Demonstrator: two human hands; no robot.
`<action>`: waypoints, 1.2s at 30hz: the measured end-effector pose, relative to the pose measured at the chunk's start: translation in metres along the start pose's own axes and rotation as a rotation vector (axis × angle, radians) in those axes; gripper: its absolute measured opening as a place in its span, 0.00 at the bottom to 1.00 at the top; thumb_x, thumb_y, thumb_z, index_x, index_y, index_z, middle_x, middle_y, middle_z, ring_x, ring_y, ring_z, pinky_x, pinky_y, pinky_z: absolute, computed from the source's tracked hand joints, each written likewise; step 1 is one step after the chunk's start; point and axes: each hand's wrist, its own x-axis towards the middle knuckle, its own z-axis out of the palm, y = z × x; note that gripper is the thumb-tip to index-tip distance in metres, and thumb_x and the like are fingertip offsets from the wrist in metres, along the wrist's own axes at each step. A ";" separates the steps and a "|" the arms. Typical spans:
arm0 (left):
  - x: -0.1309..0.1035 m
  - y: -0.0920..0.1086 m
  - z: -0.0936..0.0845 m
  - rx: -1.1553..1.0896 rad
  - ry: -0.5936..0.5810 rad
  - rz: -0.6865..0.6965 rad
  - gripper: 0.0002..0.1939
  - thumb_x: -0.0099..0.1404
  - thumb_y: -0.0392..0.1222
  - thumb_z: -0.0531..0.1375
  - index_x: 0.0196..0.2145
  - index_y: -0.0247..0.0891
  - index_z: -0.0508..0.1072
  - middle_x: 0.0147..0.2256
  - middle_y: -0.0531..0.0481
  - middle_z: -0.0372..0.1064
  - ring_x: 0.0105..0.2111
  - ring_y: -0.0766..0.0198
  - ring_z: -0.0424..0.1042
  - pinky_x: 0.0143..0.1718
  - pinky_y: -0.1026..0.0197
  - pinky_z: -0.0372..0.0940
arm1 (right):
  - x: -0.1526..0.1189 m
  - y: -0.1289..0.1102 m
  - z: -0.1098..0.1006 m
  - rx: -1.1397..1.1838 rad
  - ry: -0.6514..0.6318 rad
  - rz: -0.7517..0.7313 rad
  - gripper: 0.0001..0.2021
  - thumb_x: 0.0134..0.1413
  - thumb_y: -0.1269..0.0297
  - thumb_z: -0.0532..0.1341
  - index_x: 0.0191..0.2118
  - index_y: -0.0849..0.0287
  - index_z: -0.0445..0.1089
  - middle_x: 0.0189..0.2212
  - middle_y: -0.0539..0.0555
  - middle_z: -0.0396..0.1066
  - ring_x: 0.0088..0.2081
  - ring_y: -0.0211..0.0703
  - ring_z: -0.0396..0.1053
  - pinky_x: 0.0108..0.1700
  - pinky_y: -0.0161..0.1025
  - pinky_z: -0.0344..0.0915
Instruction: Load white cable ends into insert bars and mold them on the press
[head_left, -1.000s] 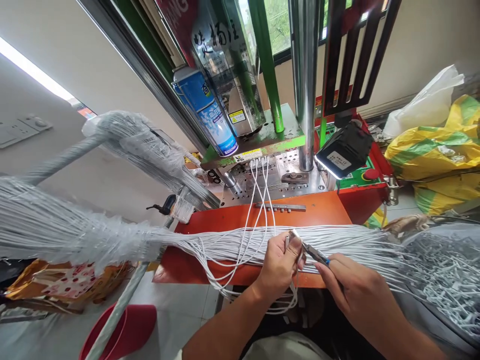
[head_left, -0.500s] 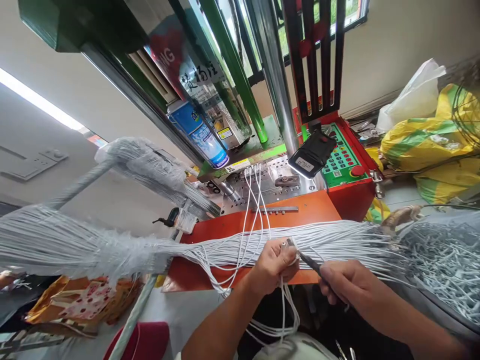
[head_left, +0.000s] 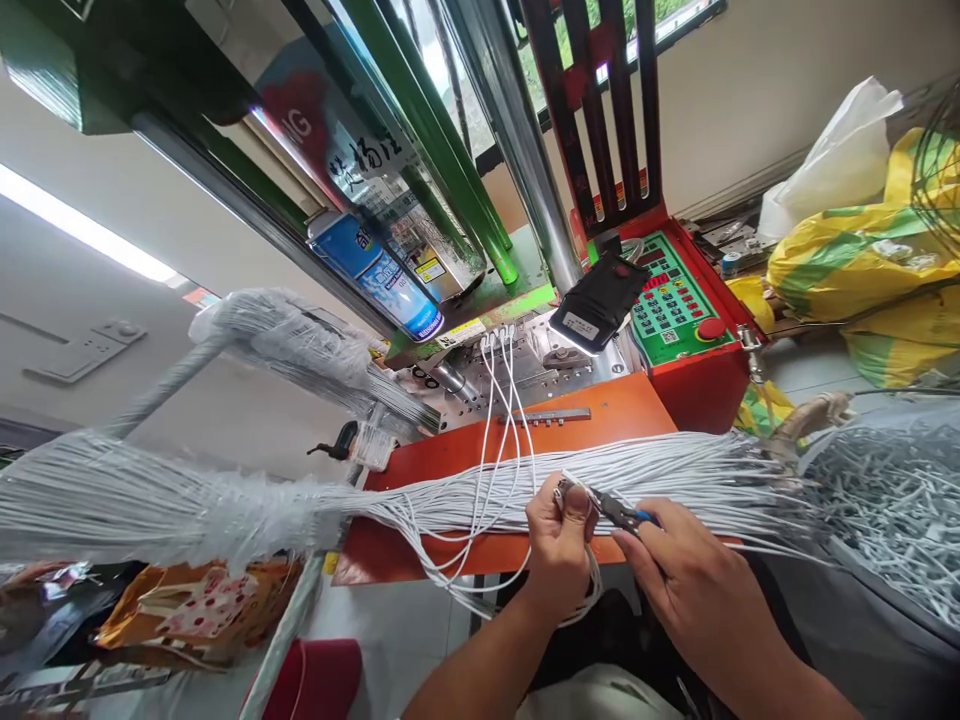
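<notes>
My left hand (head_left: 556, 550) is closed around white cables, pinching their ends between thumb and fingers. Small metal connectors (head_left: 561, 490) stick out at the top of that grip. In my right hand (head_left: 694, 575) is a pair of pliers (head_left: 619, 512) with a blue handle, its dark jaws pointing left and right up against the cable ends. The exact contact at the jaws is too small to make out. Behind both hands a thick bundle of white cables (head_left: 645, 468) lies across an orange board (head_left: 626, 408). Several cables run from the bundle's side up to white plugs (head_left: 496, 338) at the machine.
A green press with a blue spray can (head_left: 379, 280) stands ahead. A black device (head_left: 596, 305) leans against the red control box (head_left: 697, 385). To the right are yellow bags (head_left: 840, 275) and a heap of cable scraps (head_left: 900, 510). A slotted metal bar (head_left: 551, 415) rests on the board.
My right hand has turned and come up, so the pliers' blue handle now shows. My left hand has become more upright around the cable ends. The whole view has shifted slightly.
</notes>
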 end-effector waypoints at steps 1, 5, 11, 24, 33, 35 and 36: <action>0.001 -0.001 0.001 -0.019 -0.004 -0.005 0.22 0.75 0.54 0.57 0.28 0.37 0.60 0.22 0.58 0.51 0.22 0.72 0.51 0.24 0.65 0.49 | 0.001 0.001 0.000 0.007 -0.006 -0.004 0.22 0.76 0.56 0.49 0.28 0.55 0.65 0.33 0.53 0.68 0.34 0.42 0.67 0.34 0.39 0.57; 0.008 -0.003 0.000 -0.104 -0.052 -0.115 0.22 0.73 0.56 0.59 0.29 0.37 0.61 0.21 0.59 0.50 0.20 0.74 0.48 0.21 0.68 0.47 | 0.002 0.010 -0.001 0.084 -0.014 0.009 0.23 0.76 0.55 0.50 0.26 0.55 0.62 0.26 0.49 0.62 0.26 0.38 0.61 0.30 0.40 0.52; 0.024 0.015 -0.013 -0.312 -0.423 -0.487 0.23 0.71 0.59 0.61 0.29 0.37 0.64 0.17 0.61 0.49 0.13 0.77 0.42 0.12 0.71 0.40 | 0.007 0.036 -0.019 0.670 -0.492 0.285 0.28 0.73 0.45 0.50 0.24 0.58 0.63 0.22 0.49 0.63 0.26 0.36 0.59 0.32 0.37 0.52; 0.018 0.003 -0.009 -0.346 -0.385 -0.428 0.22 0.72 0.55 0.60 0.28 0.38 0.61 0.18 0.62 0.47 0.14 0.76 0.41 0.13 0.71 0.41 | 0.000 0.037 -0.026 0.449 -0.388 0.253 0.28 0.73 0.44 0.49 0.24 0.56 0.63 0.24 0.50 0.64 0.27 0.39 0.60 0.31 0.39 0.52; 0.000 -0.006 0.007 0.017 -0.059 -0.050 0.23 0.75 0.56 0.57 0.29 0.38 0.58 0.25 0.57 0.50 0.24 0.71 0.47 0.25 0.65 0.48 | -0.003 0.000 -0.012 -0.319 0.065 -0.041 0.20 0.75 0.58 0.50 0.28 0.55 0.63 0.30 0.53 0.66 0.32 0.45 0.64 0.35 0.42 0.54; 0.000 -0.005 0.001 0.029 -0.077 -0.073 0.23 0.75 0.56 0.56 0.29 0.38 0.58 0.24 0.58 0.50 0.24 0.71 0.47 0.25 0.64 0.47 | -0.004 -0.001 -0.009 -0.313 0.067 -0.053 0.21 0.75 0.58 0.51 0.27 0.55 0.61 0.26 0.51 0.63 0.28 0.42 0.62 0.32 0.42 0.52; 0.001 -0.004 -0.003 0.019 -0.103 -0.089 0.23 0.75 0.57 0.56 0.29 0.38 0.59 0.24 0.58 0.50 0.23 0.71 0.47 0.25 0.64 0.47 | -0.004 -0.001 -0.008 -0.288 0.062 -0.059 0.21 0.75 0.58 0.51 0.26 0.55 0.60 0.25 0.50 0.62 0.26 0.40 0.60 0.30 0.42 0.51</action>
